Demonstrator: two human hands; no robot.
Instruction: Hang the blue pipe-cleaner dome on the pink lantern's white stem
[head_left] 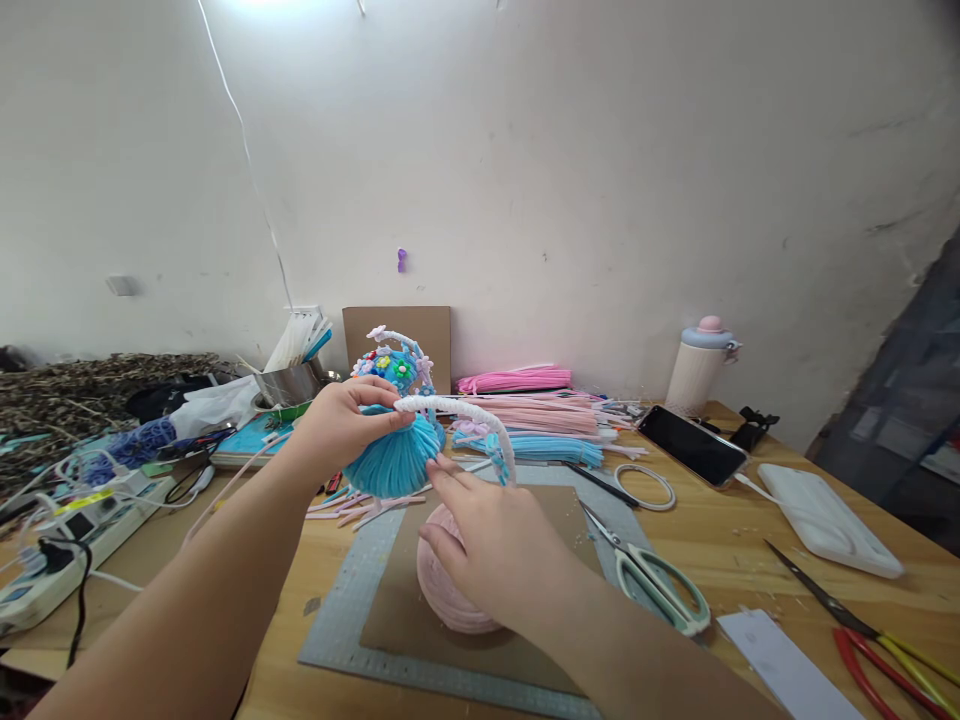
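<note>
A rounded, ribbed shade of bright blue chenille stems (397,462) hangs at the tip of a white-wrapped arched stem (469,408). My left hand (352,415) is closed on the top of the shade, its thumb by the stem's tip. My right hand (487,525) has its fingers apart, with the fingertips at the shade's lower right edge. Under that hand lies a round pale pink base (465,610), partly covered. Small blue and lilac decorations (495,455) sit on the arch. Its lower end is hidden behind my right hand.
Beneath the base are a brown board (405,610) and a grey cutting mat (337,600). Behind stand a flowered blue piece (401,365) and pink chenille bundles (525,412). Green-handled scissors (652,580), red-and-yellow-handled scissors (862,625), a phone (694,445) and a bottle (697,375) are right.
</note>
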